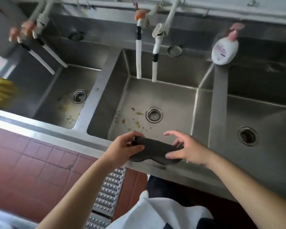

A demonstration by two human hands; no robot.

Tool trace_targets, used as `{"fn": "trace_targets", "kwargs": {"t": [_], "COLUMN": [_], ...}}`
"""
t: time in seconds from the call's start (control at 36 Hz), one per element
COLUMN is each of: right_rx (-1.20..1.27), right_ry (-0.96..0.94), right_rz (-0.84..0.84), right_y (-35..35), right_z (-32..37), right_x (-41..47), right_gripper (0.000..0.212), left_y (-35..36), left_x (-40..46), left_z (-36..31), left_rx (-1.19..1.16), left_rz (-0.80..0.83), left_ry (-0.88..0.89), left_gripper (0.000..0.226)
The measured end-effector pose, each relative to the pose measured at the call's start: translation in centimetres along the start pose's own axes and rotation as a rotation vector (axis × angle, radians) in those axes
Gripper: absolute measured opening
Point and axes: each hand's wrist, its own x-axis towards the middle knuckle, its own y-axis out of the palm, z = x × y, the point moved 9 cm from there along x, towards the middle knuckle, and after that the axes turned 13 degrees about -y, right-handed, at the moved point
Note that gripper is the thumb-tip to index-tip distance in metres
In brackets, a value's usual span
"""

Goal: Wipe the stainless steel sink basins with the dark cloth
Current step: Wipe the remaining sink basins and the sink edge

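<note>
A folded dark cloth (153, 150) lies across the front rim of the stainless steel sink (96, 95), over the middle basin (170, 100). My left hand (125, 148) grips the cloth's left end between thumb and fingers. At the cloth's right end is my right hand (186, 148), thumb and fingers spread; its lower fingers touch the cloth. Food scraps dot the floor of the middle basin near its drain (154, 114), and more lie in the left basin (68, 103). The right basin (254, 123) looks free of scraps.
Two white hose taps (146, 52) hang over the middle basin and two more (45, 52) over the left one. A white pump bottle (224, 48) stands on the back ledge. Yellow gloves (0, 91) sit at far left. Red floor tiles and a metal drain grate (109, 190) lie below.
</note>
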Motion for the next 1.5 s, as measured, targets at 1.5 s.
{"fn": "trace_targets", "kwargs": {"t": [1.5], "right_rx": [-0.385], "right_ry": [-0.260], "right_rz": [-0.746], "right_y": [4.9], "right_z": [14.9], "right_x": [39.3], "right_gripper": [0.050], "left_y": [-29.8], "left_x": [13.2], "left_z": [6.2], "left_rx": [0.375], "left_rz": [-0.661], "left_ry": [-0.071], "left_gripper": [0.078]}}
